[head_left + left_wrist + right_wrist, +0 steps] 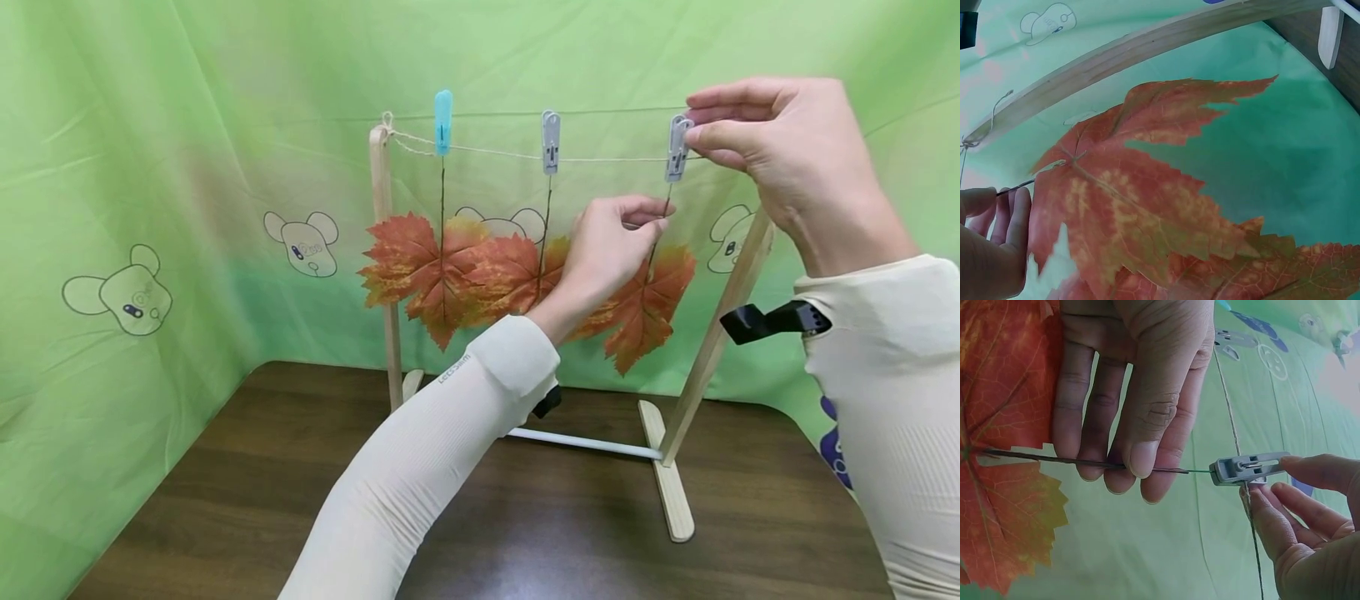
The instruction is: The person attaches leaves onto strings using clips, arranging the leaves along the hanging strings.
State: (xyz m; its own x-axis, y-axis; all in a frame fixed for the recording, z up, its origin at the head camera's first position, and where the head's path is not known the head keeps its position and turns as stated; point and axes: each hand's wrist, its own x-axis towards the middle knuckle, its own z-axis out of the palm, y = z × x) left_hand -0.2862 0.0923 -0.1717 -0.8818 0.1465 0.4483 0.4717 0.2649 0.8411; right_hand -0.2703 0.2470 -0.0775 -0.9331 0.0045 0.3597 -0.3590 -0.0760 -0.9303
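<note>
My right hand (802, 158) holds a grey clothespin (677, 148) at its upper end, thumb in front and fingers behind. The clothespin sits on a thin string (615, 160), with a leaf stem at its lower end. Just below, my left hand (611, 246) pinches that dark stem (1054, 459) between thumb and fingers. From the stem hangs an orange-red artificial maple leaf (645, 312), seen large in the left wrist view. Two more leaves hang to the left, one from a blue clothespin (443, 123), the other from a second grey clothespin (551, 142).
A wooden frame with a left post (382, 179), a right post (720, 350) and a foot (672, 492) carries the string. A white rod (585, 443) joins its base. It stands on a brown table (187, 492) before a green curtain (187, 108) with mouse drawings.
</note>
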